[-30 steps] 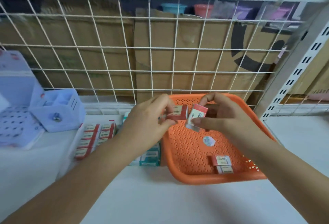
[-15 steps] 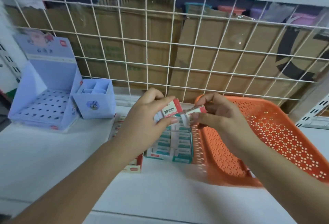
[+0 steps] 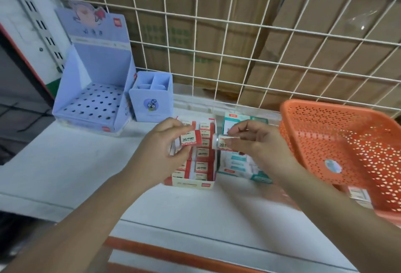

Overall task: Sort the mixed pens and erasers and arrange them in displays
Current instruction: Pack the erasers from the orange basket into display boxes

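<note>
Even light; soft blur (bowed edges)

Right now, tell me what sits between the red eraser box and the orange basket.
In the head view, a teal eraser box sits there, partly covered by the right hand.

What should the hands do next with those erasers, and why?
Probably lower the left hand and set its red 2B eraser into the red display box right below. That box already holds matching red erasers in rows, while the teal box beside it holds a different kind. The right hand holds a second eraser.
</note>
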